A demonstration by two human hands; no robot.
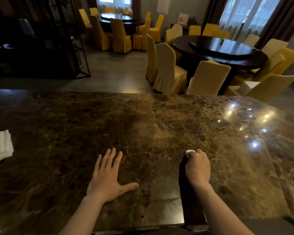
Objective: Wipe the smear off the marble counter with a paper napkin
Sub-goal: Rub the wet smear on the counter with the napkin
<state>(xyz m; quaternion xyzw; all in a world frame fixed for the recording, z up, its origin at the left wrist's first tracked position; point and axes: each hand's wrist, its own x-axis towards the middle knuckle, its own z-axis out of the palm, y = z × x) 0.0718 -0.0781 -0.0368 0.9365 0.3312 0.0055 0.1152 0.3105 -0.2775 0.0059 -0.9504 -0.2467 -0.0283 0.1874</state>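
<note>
Head view: a balled napkin (190, 152) is gripped in the closed fingers (199, 154) of the right hand (197, 166), low over the desk (75, 126), the pale smear (157, 133) lying just ahead-left, while the left hand (107, 178) is pressed flat with fingers spread.

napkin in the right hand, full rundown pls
The napkin is white and crumpled into a small wad. Only a bit shows, poking out past the knuckles of the right hand, which is closed around it in a fist. It sits low over the brown marble counter; contact with the stone cannot be told.
</note>
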